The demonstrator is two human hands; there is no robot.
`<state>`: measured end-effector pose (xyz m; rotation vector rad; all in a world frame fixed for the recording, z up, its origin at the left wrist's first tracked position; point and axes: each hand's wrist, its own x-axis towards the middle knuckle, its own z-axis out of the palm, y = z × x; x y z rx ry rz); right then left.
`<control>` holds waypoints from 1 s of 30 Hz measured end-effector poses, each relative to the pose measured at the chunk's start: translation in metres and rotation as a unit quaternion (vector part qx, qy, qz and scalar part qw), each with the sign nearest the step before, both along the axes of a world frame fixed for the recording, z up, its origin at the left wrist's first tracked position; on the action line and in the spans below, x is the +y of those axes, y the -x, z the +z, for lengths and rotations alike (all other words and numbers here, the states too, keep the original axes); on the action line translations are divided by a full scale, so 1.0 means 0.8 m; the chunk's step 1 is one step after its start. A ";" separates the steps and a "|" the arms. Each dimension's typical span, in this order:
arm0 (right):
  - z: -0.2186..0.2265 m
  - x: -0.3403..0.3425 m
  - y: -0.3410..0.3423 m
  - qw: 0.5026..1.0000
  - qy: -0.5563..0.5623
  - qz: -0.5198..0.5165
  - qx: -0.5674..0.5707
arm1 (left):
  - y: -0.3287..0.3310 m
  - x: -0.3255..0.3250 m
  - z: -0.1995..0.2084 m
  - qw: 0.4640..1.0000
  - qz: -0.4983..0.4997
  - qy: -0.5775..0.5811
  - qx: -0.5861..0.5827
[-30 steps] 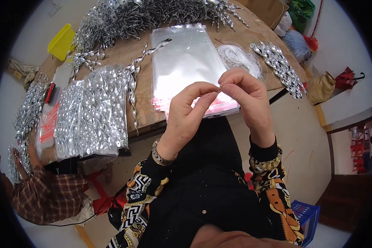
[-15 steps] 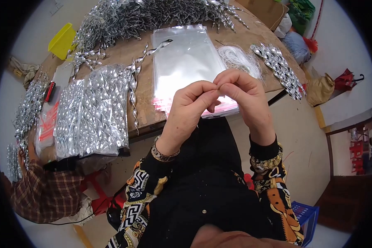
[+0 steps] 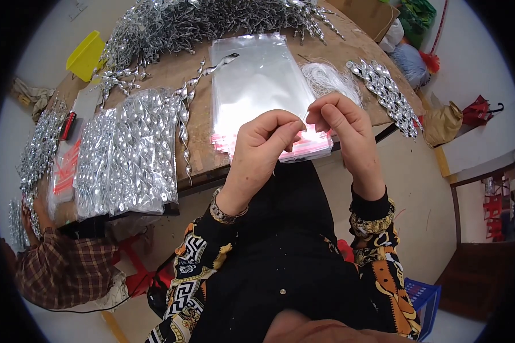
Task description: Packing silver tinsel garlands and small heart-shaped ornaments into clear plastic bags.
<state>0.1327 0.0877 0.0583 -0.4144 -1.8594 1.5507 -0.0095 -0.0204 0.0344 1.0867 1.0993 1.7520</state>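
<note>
Thumb and forefinger of the left hand (image 3: 260,154) are pinched together on a fine pale thread (image 3: 304,119); those of the right hand (image 3: 355,137) are curled closely inward just beside it, though whether their tips also grip the thread cannot be told. The thread lies between the two sets of fingertips, raised above the near end of a stack of clear plastic bags (image 3: 257,74) with pink-and-white edges. The stack lies on a brown table (image 3: 203,143), its near end at the table's front edge. Right of the bags, a loose hank of white string (image 3: 329,79) touches or nearly touches them; farther right lies a group of twisted silver ornaments (image 3: 383,97). One dark-tipped silver twist (image 3: 222,63) overlaps the stack's left edge. To the left, bagged silver twists (image 3: 129,154) lie side by side, with a red-and-black object (image 3: 68,126) beyond. A large heap of silver twists (image 3: 212,28) occupies the back, near a yellow bin (image 3: 86,57). At lower left, a co-worker in a plaid shirt (image 3: 68,266) reaches toward further silver strands (image 3: 40,148).
</note>
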 end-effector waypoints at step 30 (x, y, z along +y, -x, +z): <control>0.011 -0.006 -0.004 0.977 -0.205 -0.019 -0.054 | -0.007 -0.004 -0.002 0.991 0.031 0.010 0.133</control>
